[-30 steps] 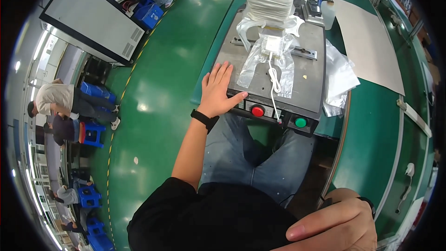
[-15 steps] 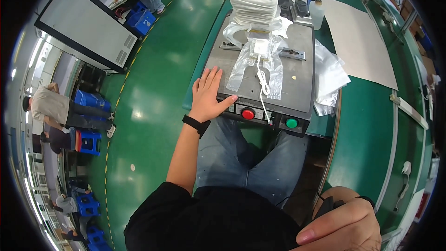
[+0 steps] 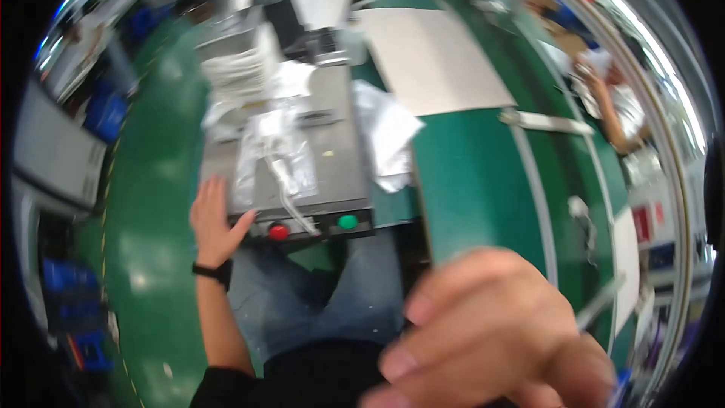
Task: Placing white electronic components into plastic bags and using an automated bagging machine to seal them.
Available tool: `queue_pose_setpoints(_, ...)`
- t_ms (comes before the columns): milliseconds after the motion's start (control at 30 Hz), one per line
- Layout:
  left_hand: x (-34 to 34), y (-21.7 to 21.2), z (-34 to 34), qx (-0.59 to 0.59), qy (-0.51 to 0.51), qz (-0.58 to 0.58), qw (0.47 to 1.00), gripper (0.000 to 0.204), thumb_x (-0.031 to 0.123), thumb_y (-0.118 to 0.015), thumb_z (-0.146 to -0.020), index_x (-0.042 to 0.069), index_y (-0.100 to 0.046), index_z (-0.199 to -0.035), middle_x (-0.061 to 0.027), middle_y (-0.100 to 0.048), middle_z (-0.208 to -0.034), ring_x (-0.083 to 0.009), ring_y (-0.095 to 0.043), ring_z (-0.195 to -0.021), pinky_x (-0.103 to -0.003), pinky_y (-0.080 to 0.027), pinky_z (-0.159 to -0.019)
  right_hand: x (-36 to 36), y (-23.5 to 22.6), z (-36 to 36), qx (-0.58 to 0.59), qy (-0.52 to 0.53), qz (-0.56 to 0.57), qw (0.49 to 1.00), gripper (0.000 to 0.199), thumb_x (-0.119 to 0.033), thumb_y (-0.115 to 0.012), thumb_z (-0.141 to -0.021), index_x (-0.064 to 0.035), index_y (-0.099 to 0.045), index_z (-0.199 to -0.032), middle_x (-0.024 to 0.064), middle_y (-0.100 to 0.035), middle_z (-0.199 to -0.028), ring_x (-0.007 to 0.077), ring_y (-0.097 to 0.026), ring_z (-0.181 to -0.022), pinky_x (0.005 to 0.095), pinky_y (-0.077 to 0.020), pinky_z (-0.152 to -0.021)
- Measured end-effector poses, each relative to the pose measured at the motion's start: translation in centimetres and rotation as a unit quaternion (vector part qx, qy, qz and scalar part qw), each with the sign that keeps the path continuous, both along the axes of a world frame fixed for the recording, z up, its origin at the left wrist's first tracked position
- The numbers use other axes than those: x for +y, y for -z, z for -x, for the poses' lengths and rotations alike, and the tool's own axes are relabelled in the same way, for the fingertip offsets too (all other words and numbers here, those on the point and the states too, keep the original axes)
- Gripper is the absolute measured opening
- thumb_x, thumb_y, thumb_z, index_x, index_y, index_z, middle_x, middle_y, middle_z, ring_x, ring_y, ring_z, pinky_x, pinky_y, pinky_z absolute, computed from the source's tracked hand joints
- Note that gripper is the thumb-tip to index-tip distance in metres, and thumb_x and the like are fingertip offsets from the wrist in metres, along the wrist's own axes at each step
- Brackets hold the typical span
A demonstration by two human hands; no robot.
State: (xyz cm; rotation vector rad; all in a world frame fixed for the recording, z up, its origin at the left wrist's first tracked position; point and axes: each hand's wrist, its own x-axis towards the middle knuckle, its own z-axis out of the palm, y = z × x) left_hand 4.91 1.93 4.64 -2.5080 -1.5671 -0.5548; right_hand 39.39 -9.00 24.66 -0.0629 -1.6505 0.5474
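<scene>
My left hand [image 3: 215, 223] lies with fingers outstretched on the front left corner of a grey machine plate [image 3: 343, 170]. Its thumb reaches toward a red button [image 3: 279, 231] on the front panel; a green button [image 3: 347, 222] sits farther right. On the plate rests a clear plastic bag [image 3: 306, 170] with a coiled white cable [image 3: 281, 174], whose end hangs over the front edge. Behind it rises a thick stack of white plastic bags [image 3: 234, 75]. My right hand [image 3: 498, 325] is raised close to the camera, fingers bent and smeared by motion; whether it holds anything is hidden.
Loose silvery-white bags [image 3: 385, 132] lie right of the machine. A green bench [image 3: 476, 181] carries a beige sheet [image 3: 434, 60]. Farther right, a white charger-like plug with cable [image 3: 580, 211] lies on a green surface, and a co-worker's arm [image 3: 608, 109] shows.
The view has swung right, so the machine appears farther left. My right hand has come up from the lower right toward the middle. My left hand stays on the machine's corner.
</scene>
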Motion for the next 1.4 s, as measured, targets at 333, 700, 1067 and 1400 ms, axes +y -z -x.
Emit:
queue_pose_setpoints(333, 0.4, 0.1, -3.8, -0.042, -0.018, 0.087, 0.995, 0.088, 0.044, -0.072, -0.085, 0.005, -0.035, -0.155, -0.0133, -0.034, -0.162, -0.034, -0.026, -0.152, -0.052, -0.017, -0.12, -1.6, -2.7, -4.3, -0.347, 0.35, 0.031, 0.87, 0.047, -0.045, -0.066, -0.093, -0.0012, -0.065, -0.109, 0.009, -0.061, -0.084, 0.0278, -0.06, -0.071, 0.0367, -0.0462, -0.067)
queue_pose_setpoints(700, 0.7, 0.2, -2.9, -0.029, -0.02, 0.066, 0.997, 0.09, 0.039, -0.074, -0.082, 0.007, -0.034, -0.156, -0.0119, -0.035, -0.162, -0.0331, -0.026, -0.153, -0.051, -0.017, -0.121, 0.6, -1.4, -2.9, -0.427, 0.367, 0.1, 0.82, 0.042, -0.036, -0.072, -0.089, -0.0022, -0.062, -0.112, 0.0073, -0.057, -0.082, 0.0263, -0.059, -0.073, 0.0363, -0.0452, -0.068)
queue_pose_setpoints(1067, 1.1, 0.4, -3.0, -0.038, -0.03, 0.058, 0.997, 0.093, 0.032, -0.075, -0.075, 0.008, -0.035, -0.156, -0.0108, -0.035, -0.162, -0.0329, -0.025, -0.153, -0.051, -0.017, -0.121, 0.5, -2.3, -4.6, -0.342, 0.384, 0.035, 0.857, 0.032, -0.031, -0.074, -0.085, -0.0021, -0.063, -0.096, 0.0077, -0.06, -0.081, 0.0264, -0.061, -0.074, 0.036, -0.0457, -0.07)
queue_pose_setpoints(1400, 0.2, -1.2, -2.8, -0.057, -0.049, 0.094, 0.993, 0.095, 0.03, -0.075, -0.07, 0.008, -0.038, -0.154, -0.0134, -0.037, -0.16, -0.0345, -0.027, -0.151, -0.051, -0.018, -0.121, -11.1, -5.1, -5.1, 0.039, 0.34, -0.089, 0.935, 0.038, -0.034, -0.062, -0.1, -0.0058, -0.062, -0.125, 0.0079, -0.068, -0.111, 0.0253, -0.067, -0.094, 0.0448, -0.0548, -0.078)
